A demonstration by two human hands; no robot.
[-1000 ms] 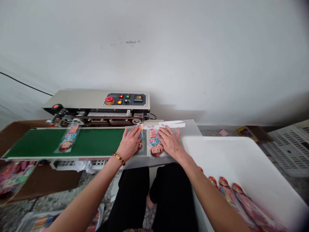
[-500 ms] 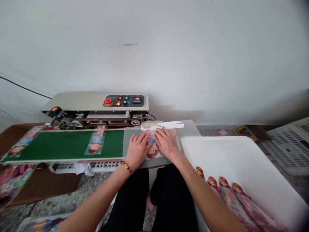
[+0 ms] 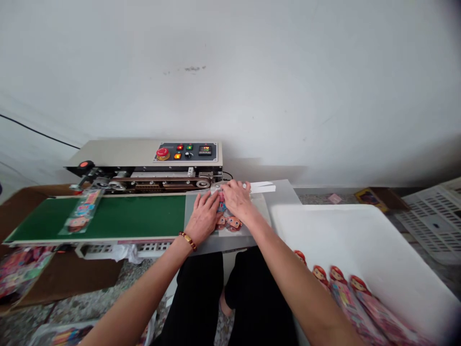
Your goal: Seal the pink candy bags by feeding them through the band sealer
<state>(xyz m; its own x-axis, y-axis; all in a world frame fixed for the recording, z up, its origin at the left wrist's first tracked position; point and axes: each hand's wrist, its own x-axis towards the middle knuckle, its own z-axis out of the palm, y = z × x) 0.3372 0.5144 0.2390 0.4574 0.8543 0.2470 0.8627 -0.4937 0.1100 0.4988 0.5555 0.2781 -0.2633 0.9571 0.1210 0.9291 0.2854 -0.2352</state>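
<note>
Two cartoon-face packets (image 3: pixel 235 223) lie side by side on the grey plate (image 3: pixel 284 193) at the right end of the green belt. My left hand (image 3: pixel 204 214) rests flat with fingers spread, its fingertips at the left edge of these packets. Over their upper part is my right hand (image 3: pixel 236 198), fingers bent and pressing down near the white strips (image 3: pixel 264 186); what lies under its fingertips is hidden. Another clear packet (image 3: pixel 83 211) lies on the green belt (image 3: pixel 137 216), its top edge at the sealing machine (image 3: pixel 151 156).
A white tub (image 3: pixel 324 226) on the right holds several red-haired doll packets (image 3: pixel 345 298). Cardboard boxes (image 3: pixel 82 274) stand at the lower left, beside a white crate (image 3: pixel 154 248). White crates (image 3: pixel 432 226) are at the far right.
The packet on the belt has moved left, and the one at the far left is no longer in view. My right hand has shifted left and up, uncovering a second face.
</note>
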